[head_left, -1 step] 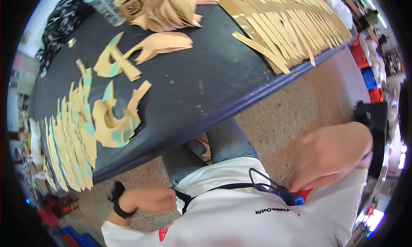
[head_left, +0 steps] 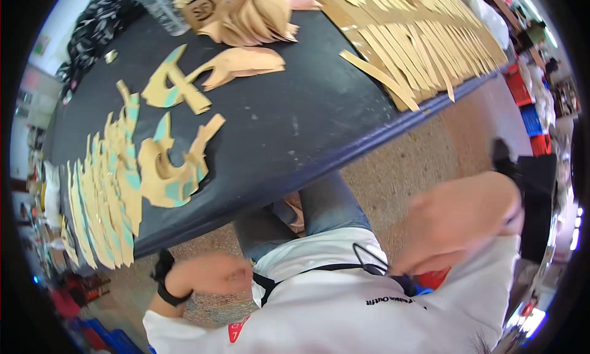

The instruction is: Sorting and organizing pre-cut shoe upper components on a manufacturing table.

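Note:
Both my hands are off the dark table [head_left: 276,108], low in front of my white shirt. My left hand [head_left: 224,274] is by my waist near a black strap [head_left: 264,285], with a black band on the wrist; motion blurs its fingers. My right hand [head_left: 433,234] is to the right of my waist, its fingers smeared and pointing down-left. Next to its fingertips are a thin black cable loop [head_left: 364,255] and a blue-and-black item [head_left: 421,289], partly hidden. A red patch [head_left: 435,278] shows just under that hand. Neither hand touches the table's pieces.
Pale curved cut-outs with green patches [head_left: 175,182] lie on the table beside a row of overlapping strips [head_left: 101,206]. Farther back are a tan stack [head_left: 246,16], a folded piece [head_left: 246,65] and a clear container [head_left: 163,10]. Cardboard [head_left: 350,31] at right carries many narrow strips.
My right hand has shifted slightly left and now covers more of the blue-and-black item. My left hand has barely moved. The table pieces sit slightly farther right in the view.

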Demonstrator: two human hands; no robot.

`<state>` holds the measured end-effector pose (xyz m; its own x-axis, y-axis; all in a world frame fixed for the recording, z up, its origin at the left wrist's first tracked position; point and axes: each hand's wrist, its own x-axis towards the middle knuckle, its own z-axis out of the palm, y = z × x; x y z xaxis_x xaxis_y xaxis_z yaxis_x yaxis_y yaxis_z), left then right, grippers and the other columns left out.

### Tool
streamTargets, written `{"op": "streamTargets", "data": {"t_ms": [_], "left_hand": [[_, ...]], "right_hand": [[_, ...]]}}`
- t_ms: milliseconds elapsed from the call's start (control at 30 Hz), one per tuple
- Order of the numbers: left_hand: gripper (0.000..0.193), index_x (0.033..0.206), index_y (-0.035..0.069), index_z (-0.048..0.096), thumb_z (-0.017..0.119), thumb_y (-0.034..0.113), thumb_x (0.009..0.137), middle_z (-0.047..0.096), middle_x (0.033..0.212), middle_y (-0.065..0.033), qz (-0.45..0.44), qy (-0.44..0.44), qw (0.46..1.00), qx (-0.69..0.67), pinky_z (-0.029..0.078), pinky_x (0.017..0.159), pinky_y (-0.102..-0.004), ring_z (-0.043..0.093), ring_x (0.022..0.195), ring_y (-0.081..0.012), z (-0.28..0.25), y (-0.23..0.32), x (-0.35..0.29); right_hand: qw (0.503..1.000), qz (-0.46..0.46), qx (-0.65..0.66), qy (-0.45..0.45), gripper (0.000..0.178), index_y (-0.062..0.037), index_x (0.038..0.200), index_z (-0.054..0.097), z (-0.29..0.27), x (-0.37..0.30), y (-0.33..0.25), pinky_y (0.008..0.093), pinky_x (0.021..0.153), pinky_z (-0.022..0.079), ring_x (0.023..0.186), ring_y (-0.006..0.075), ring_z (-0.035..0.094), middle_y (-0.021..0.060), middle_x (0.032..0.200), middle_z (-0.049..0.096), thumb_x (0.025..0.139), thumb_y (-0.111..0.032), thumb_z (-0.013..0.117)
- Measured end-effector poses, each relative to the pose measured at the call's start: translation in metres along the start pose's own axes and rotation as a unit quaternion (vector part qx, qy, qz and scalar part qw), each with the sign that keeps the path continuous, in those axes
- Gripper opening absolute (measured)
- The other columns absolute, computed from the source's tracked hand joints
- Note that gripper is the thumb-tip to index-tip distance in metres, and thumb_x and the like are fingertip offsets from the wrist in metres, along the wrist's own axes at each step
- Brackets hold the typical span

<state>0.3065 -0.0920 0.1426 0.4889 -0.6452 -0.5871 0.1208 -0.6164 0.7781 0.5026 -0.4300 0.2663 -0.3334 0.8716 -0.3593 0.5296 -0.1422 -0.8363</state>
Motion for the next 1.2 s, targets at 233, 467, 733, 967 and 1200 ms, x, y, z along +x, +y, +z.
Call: {"op": "streamTargets", "data": {"t_ms": [233, 467, 733, 967, 1200], "left_hand": [[0.013, 0.101, 0.001, 0.057, 0.052, 0.009, 0.092, 0.064, 0.076, -0.006, 0.049, 0.504, 0.859, -0.074, 0.048, 0.068, -0.0253, 0.062, 0.074, -0.0122, -0.076, 0.064, -0.011], [0.014, 0.099, 0.001, 0.06, 0.056, 0.01, 0.09, 0.063, 0.079, -0.004, -0.021, 0.621, 0.784, 0.013, 0.046, 0.068, -0.0248, 0.059, 0.074, -0.0095, -0.109, 0.001, -0.022], [0.024, 0.092, 0.01, 0.062, 0.073, 0.022, 0.075, 0.055, 0.086, -0.0023, -0.118, 0.621, 0.746, 0.21, 0.028, 0.092, -0.0457, 0.049, 0.097, -0.0229, -0.062, -0.024, -0.022], [0.009, 0.091, 0.006, 0.057, 0.061, 0.013, 0.088, 0.054, 0.067, 0.001, 0.077, 0.773, 0.629, -0.034, 0.035, 0.055, -0.0246, 0.046, 0.057, -0.0092, -0.081, -0.011, -0.026], [0.015, 0.093, 0.006, 0.051, 0.052, 0.02, 0.097, 0.053, 0.066, 0.0036, 0.209, 0.896, 0.373, -0.121, 0.027, 0.046, -0.0171, 0.037, 0.052, 0.0003, -0.099, 0.0, -0.037]], "right_hand": [[0.927, -0.157, 0.072, 0.334, 0.021, -0.0024, 0.102, 0.063, -0.075, 0.152, 0.036, 0.0276, 0.069, 0.049, 0.075, 0.012, 0.062, 0.0039, 0.085, 0.064, 0.086, -0.016, 0.064], [0.798, -0.086, -0.306, 0.512, 0.014, -0.0032, 0.087, 0.064, -0.198, 0.213, 0.029, 0.0338, 0.064, 0.049, 0.069, 0.0227, 0.062, 0.0107, 0.076, 0.063, 0.082, -0.016, 0.059], [0.909, -0.02, -0.185, 0.373, 0.02, -0.0054, 0.093, 0.064, -0.119, 0.278, 0.026, 0.0427, 0.081, 0.047, 0.088, 0.0317, 0.059, 0.0137, 0.087, 0.064, 0.079, -0.017, 0.057], [0.781, -0.133, -0.187, 0.581, 0.044, -0.0006, 0.114, 0.047, -0.068, 0.267, 0.056, 0.044, 0.088, 0.043, 0.105, 0.0349, 0.05, 0.0163, 0.112, 0.052, 0.073, -0.006, 0.062], [0.901, -0.006, -0.299, 0.314, 0.026, -0.0038, 0.102, 0.059, -0.071, 0.268, 0.075, 0.0386, 0.085, 0.046, 0.096, 0.032, 0.055, 0.0114, 0.101, 0.056, 0.076, -0.008, 0.061]]}}
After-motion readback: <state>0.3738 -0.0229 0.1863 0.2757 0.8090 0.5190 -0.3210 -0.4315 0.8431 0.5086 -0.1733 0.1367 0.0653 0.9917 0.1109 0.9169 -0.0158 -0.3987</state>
